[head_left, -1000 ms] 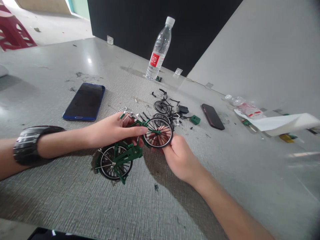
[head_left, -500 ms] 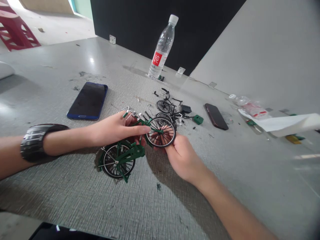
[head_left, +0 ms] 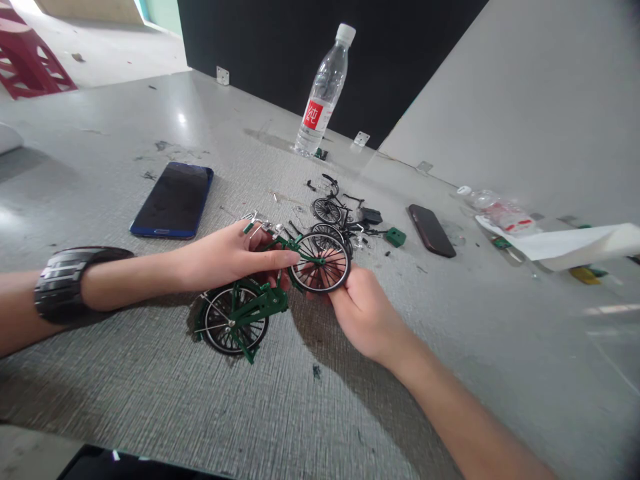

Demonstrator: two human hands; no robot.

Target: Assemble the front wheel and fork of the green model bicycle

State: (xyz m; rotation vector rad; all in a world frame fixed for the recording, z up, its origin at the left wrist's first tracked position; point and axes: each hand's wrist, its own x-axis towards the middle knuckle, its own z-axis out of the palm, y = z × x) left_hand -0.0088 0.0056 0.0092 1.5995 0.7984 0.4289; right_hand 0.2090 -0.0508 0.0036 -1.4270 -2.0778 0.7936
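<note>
A green model bicycle [head_left: 257, 308] is held tilted just above the grey table, its rear wheel toward the lower left and its front wheel [head_left: 320, 263] toward the right. My left hand [head_left: 235, 257] is closed round the front of the frame below the silver handlebar, with the thumb along the fork beside the front wheel. Behind that wheel, the fingers of my right hand [head_left: 365, 313] are closed at its rim and partly hidden by the spokes. Just beyond the hands lie black bicycle parts [head_left: 327, 211] and a small green piece [head_left: 395, 237].
A clear bottle [head_left: 323, 93] stands at the back near a black panel. One phone [head_left: 175, 200] lies to the left, another [head_left: 431, 231] to the right. Farther right are a lying bottle [head_left: 503, 210] and white paper [head_left: 560, 245]. A dark device edge [head_left: 135, 465] shows at the bottom.
The whole view has shifted very slightly. Both hands keep the same hold on the bicycle, with no other visible difference.
</note>
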